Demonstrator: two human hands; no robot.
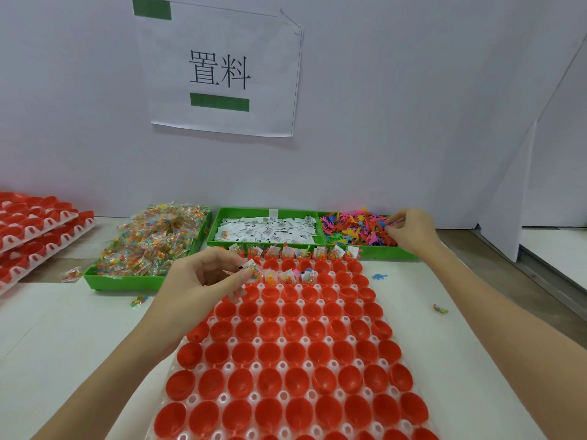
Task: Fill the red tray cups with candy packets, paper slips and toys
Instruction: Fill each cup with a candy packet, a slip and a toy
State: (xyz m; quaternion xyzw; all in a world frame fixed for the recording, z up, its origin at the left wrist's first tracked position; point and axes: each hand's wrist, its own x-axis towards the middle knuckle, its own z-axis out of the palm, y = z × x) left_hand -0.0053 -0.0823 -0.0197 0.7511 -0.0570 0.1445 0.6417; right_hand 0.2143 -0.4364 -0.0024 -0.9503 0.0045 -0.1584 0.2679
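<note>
While the left hand (206,274) pinches a candy packet with paper slip (252,267) over the red tray (286,360) | right hand (411,230) fingers clamped on a toy in the toy bin (355,230) | risk: packet misses its cup, since both hands work together.

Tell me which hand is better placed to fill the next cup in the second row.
Left. The left hand already pinches a paper slip right over the second row, while the right hand is away at the toy bin.
</note>
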